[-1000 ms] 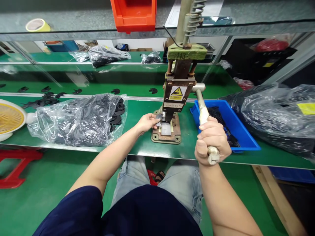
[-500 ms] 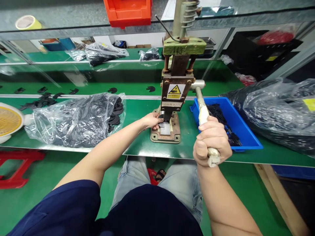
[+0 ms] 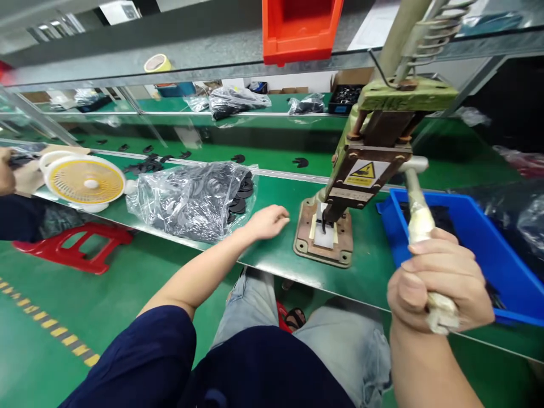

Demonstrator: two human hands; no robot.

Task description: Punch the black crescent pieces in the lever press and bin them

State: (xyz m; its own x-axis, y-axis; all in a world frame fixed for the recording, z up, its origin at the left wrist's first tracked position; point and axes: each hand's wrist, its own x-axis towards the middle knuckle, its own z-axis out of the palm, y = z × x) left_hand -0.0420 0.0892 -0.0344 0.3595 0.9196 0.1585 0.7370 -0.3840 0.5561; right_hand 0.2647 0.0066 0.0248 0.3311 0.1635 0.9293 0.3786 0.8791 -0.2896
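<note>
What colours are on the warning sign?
The sign is yellow, white and black, clearest in the head view.

Press (image 3: pixel 382 136) & red bin (image 3: pixel 302 46) cut off @ top edge.

A green floor (image 3: pixel 127 294) is spreading under everything, with a line of yellow and black stripes (image 3: pixel 51 324) running across it on the left, and a red plastic stool (image 3: pixel 51 249) is standing close to the table. The long green table (image 3: pixel 272 249) is stretching from side to side, and light is shining on its front edge. Higher up, a gray metal shelf (image 3: pixel 221 48) is hanging over the table, while metal posts (image 3: pixel 42 122) are leaning in the picture and a white wall (image 3: pixel 317 79) is showing behind.
</note>
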